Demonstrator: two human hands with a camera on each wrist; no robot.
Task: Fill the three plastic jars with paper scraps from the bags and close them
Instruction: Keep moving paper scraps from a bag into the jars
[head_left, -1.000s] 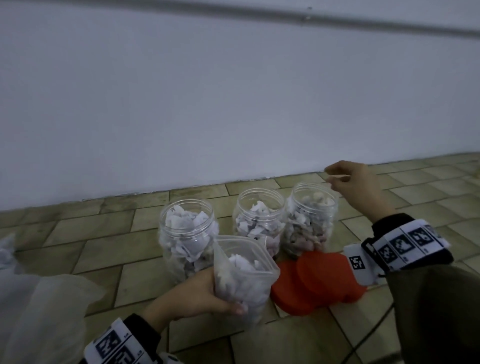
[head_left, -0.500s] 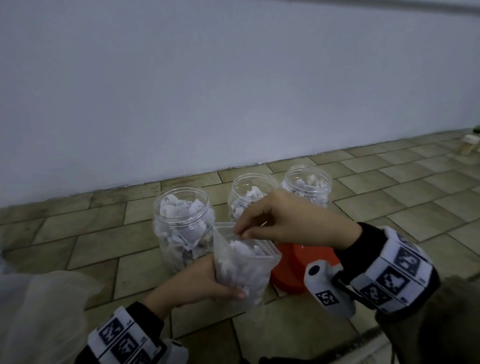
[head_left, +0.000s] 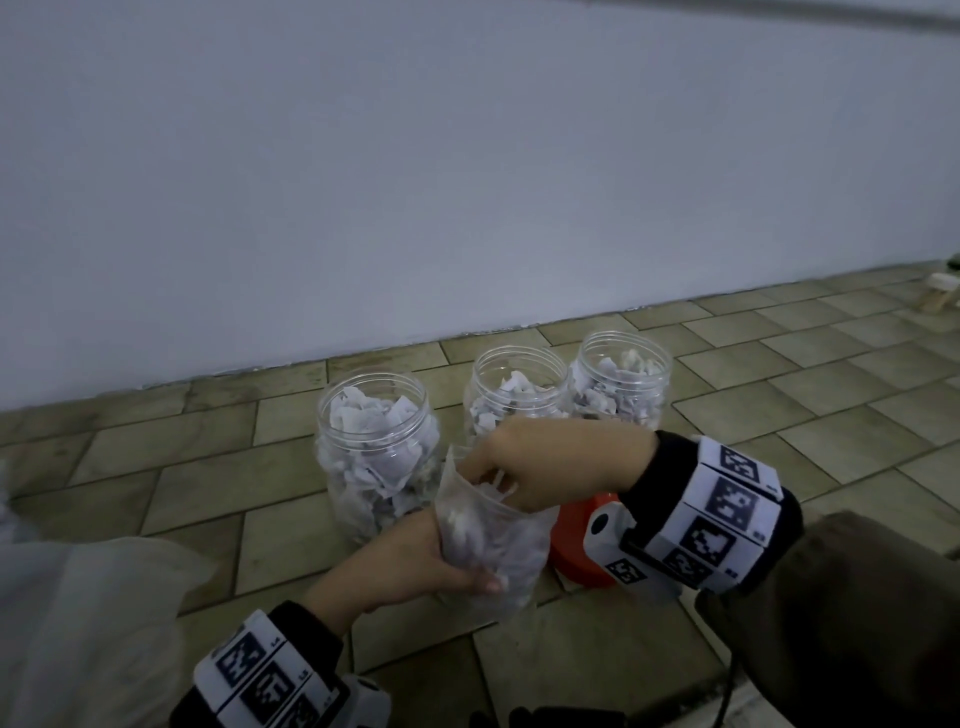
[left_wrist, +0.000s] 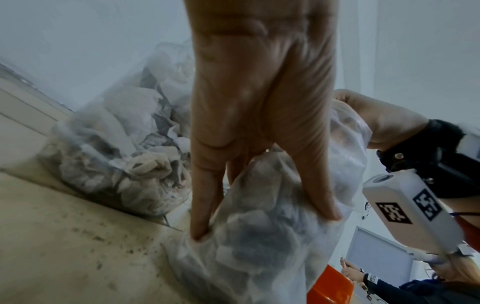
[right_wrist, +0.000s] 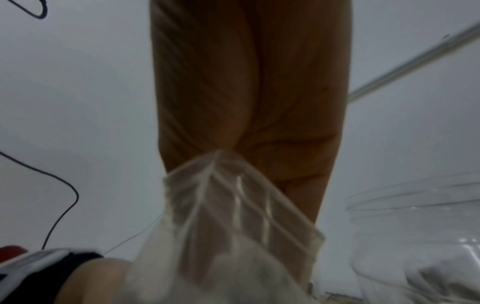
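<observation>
Bag (head_left: 493, 545) in left hand (head_left: 410, 561) grip

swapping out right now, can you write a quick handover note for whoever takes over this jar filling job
Left hand grips the small plastic bag of paper scraps, held upright. Right hand has its fingers inside the bag mouth; whether they hold scraps is hidden.
Three jars stand open on the tiled floor, all well filled with scraps. Orange lids lie on the floor behind the bag.
Left: top up the jars, screw on all three lids.
</observation>
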